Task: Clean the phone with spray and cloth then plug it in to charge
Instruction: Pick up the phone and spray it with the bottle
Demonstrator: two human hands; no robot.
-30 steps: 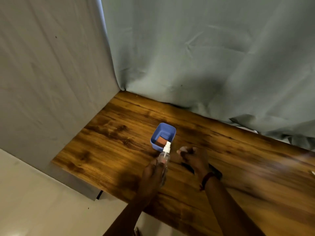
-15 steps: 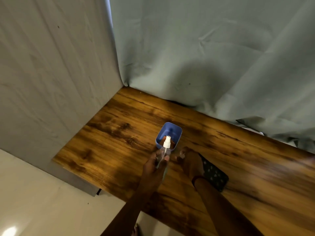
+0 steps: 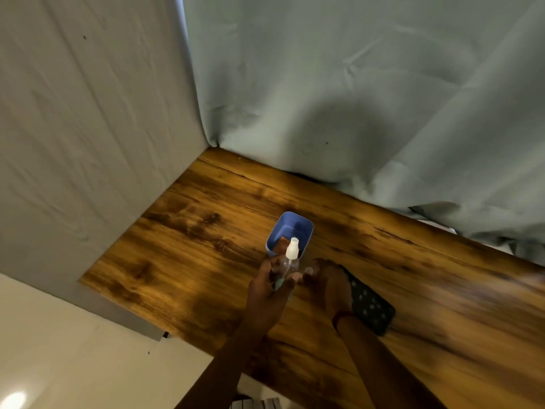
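My left hand (image 3: 269,286) grips a small clear spray bottle (image 3: 290,261) with a white nozzle, held upright just in front of a blue tub. My right hand (image 3: 326,283) rests fingers-down on the near end of a dark phone (image 3: 370,305) in a dotted case, which lies flat on the wooden table (image 3: 191,246). The two hands almost touch. The blue tub (image 3: 295,228) holds a brownish-orange folded thing, perhaps the cloth (image 3: 283,245), partly hidden by the bottle.
Grey-green fabric (image 3: 354,98) hangs along the table's back edge and a pale sheet (image 3: 73,143) covers the left side. The table's left front corner drops to a light floor (image 3: 59,349).
My right hand has come down onto the phone, whose dotted case now shows to its right. The bottle in my left hand stays near the tub. The view has shifted slightly.
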